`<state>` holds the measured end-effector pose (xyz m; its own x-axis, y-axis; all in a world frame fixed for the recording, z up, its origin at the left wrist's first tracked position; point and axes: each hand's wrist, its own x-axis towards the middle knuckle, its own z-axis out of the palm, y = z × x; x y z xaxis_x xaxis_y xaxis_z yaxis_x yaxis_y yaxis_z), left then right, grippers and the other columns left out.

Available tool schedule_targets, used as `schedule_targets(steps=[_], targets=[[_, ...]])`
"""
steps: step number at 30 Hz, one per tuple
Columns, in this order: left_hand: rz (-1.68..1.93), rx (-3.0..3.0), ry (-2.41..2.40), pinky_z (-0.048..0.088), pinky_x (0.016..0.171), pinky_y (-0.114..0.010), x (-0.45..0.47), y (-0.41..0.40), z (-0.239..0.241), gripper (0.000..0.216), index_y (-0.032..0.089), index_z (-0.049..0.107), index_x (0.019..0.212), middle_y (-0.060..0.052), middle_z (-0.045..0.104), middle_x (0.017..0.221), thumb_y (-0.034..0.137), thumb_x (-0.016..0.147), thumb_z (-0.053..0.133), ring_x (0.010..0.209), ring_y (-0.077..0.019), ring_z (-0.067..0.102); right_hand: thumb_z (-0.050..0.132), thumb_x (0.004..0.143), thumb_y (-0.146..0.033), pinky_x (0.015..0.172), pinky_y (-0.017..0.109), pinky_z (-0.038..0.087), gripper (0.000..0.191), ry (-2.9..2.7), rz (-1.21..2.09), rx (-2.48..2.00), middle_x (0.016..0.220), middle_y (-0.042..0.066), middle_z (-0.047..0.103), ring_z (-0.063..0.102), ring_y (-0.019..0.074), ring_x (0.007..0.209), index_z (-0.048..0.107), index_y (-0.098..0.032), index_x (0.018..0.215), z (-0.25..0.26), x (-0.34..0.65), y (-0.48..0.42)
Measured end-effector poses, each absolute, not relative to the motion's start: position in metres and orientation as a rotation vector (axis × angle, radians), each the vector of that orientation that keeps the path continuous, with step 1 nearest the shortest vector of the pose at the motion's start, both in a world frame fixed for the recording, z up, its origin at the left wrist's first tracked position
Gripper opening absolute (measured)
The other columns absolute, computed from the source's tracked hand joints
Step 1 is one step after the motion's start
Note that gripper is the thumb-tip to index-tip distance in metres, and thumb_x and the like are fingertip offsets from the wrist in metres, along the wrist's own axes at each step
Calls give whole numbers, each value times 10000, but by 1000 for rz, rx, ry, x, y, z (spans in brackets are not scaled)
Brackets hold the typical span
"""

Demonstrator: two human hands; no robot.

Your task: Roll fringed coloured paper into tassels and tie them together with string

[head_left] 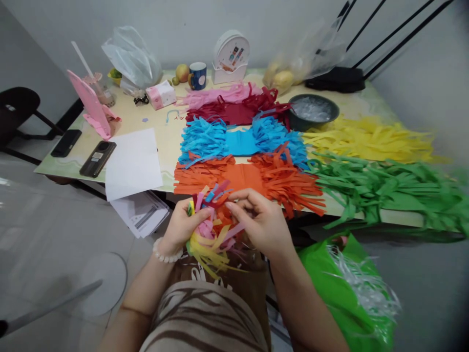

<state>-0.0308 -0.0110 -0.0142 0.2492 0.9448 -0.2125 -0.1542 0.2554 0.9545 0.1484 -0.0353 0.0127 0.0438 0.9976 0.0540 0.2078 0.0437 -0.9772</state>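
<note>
1. Two hands meet at one bundle of paper strips [212,234], held near the body, just off the table's near edge. The left hand [181,222] is closed round its middle. The right hand [262,222] is loosely curled, its fingertips pinching strips at the top.
2. The bundle mixes pink, yellow, orange, red and blue strips, so pieces of several colours look already gathered. No green strip shows clearly in it.
3. Much looks left: six fringed sheets lie flat on the table [164,137]. The orange sheet [249,178] is nearest, then the blue sheet [242,142], the dark red sheet [234,113] and the pink sheet [216,95] farther off. The green sheet [384,188] and yellow sheet [370,139] lie to the right.
4. Left of them are white paper [132,164] and two phones [97,158].
5. Far back stand a mug [198,76] and a dark bowl [313,110].
6. A green bag [340,293] sits low on the right. Grey walls close the room.
</note>
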Motion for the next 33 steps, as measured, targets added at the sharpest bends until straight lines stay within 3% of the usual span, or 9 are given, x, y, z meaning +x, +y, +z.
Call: schedule_targets(steps=[3, 6, 11, 17, 21, 24, 27, 31, 33], targets=[[906, 1153, 1020, 501, 680, -231, -33, -10, -15, 276, 129, 741, 802, -30, 713, 764, 392, 745, 807, 649, -119, 600, 710, 812, -418, 400, 195, 380, 327, -1165, 1388, -1173, 561, -53, 613, 475, 86, 409, 607, -181, 1012, 8, 152, -29], [886, 1263, 1052, 524, 779, -262, -33, -10, -16, 232, 134, 762, 823, -55, 749, 861, 352, 753, 796, 779, -171, 660, 750, 778, -470, 352, 170, 338, 341, -1094, 1635, -1072, 552, -35, 624, 449, 64, 369, 600, -174, 855, 4, 156, -24], [904, 1237, 1101, 530, 893, -285, -30, -10, -14, 371, 158, 769, 1046, -82, 756, 1093, 284, 702, 830, 985, -227, 686, 805, 729, -429, 324, 143, 295, 331, -995, 1416, -1139, 549, -53, 584, 436, 47, 379, 607, -175, 805, -9, 150, -25], [869, 1246, 1079, 523, 904, -286, -33, -10, -27, 364, 164, 767, 1059, -71, 759, 1063, 301, 726, 817, 991, -223, 684, 753, 791, -390, 292, 148, 276, 287, -754, 1123, -1048, 755, -32, 678, 448, 42, 366, 520, -223, 813, -12, 153, -27], [849, 1243, 1153, 509, 819, -262, -42, -10, -36, 252, 143, 762, 879, -47, 745, 890, 383, 802, 750, 858, -186, 662, 670, 888, -309, 327, 144, 267, 156, -653, 708, -966, 584, -99, 533, 373, 46, 361, 525, -256, 866, 3, 167, -35], [854, 1277, 1207, 478, 720, -234, -45, -13, -33, 272, 132, 752, 856, -22, 711, 790, 400, 814, 730, 720, -146, 604, 651, 902, -247, 373, 162, 307, 54, -943, 827, -1107, 550, -85, 518, 407, 60, 402, 627, -242, 950, 8, 163, -44], [805, 1344, 1170, 451, 665, -225, -42, -17, -24, 257, 126, 753, 805, -10, 681, 724, 382, 807, 732, 647, -125, 546, 626, 908, -254, 466, 193, 395, 150, -1313, 1004, -1252, 643, -29, 623, 518, 84, 502, 689, -199, 1032, 5, 147, -45], [785, 1336, 1075, 453, 657, -221, -38, -20, -16, 222, 138, 771, 803, -14, 683, 718, 359, 776, 770, 640, -121, 543, 597, 918, -317, 506, 218, 412, 184, -1460, 1071, -1267, 670, 2, 665, 545, 108, 535, 706, -173, 954, 1, 136, -39], [740, 1196, 994, 478, 665, -232, -40, -21, -15, 303, 132, 782, 826, -45, 704, 748, 428, 764, 785, 664, -140, 587, 585, 926, -326, 506, 219, 414, 185, -1480, 1038, -1268, 642, -4, 658, 546, 113, 524, 699, -182, 905, 2, 139, -37]])
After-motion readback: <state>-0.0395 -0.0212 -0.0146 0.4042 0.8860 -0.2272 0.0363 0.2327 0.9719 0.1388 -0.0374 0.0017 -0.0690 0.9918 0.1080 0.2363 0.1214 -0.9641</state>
